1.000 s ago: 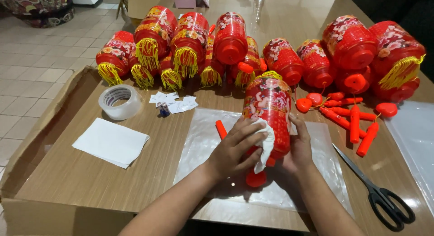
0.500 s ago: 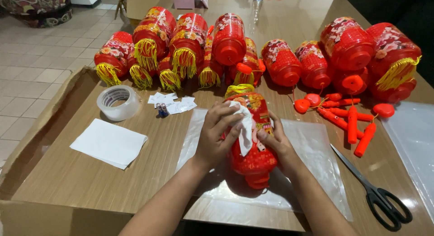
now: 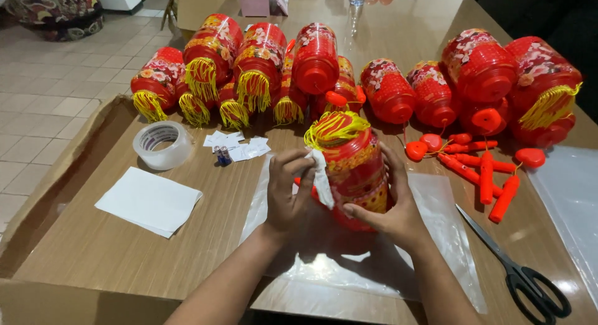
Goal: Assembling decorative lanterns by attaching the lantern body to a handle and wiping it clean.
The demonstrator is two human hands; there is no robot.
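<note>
Head view: a red plastic lantern with a yellow tassel (image 3: 352, 169) stands over a clear plastic sheet (image 3: 436, 238), held between both hands. The right hand (image 3: 389, 206) is curled round its right side and lower front. The left hand (image 3: 289, 191) pinches a white tissue (image 3: 321, 185) against the lantern's left side.

Behind, a row of red lanterns (image 3: 311, 63) crowds the far side of the brown cardboard-covered table (image 3: 112, 256). Orange plastic handles (image 3: 486, 175) lie just right. Black scissors (image 3: 523, 275) sit near the right front edge. A tape roll (image 3: 163, 144) and white paper sheet (image 3: 149, 200) lie left, with bare surface in front of them.
</note>
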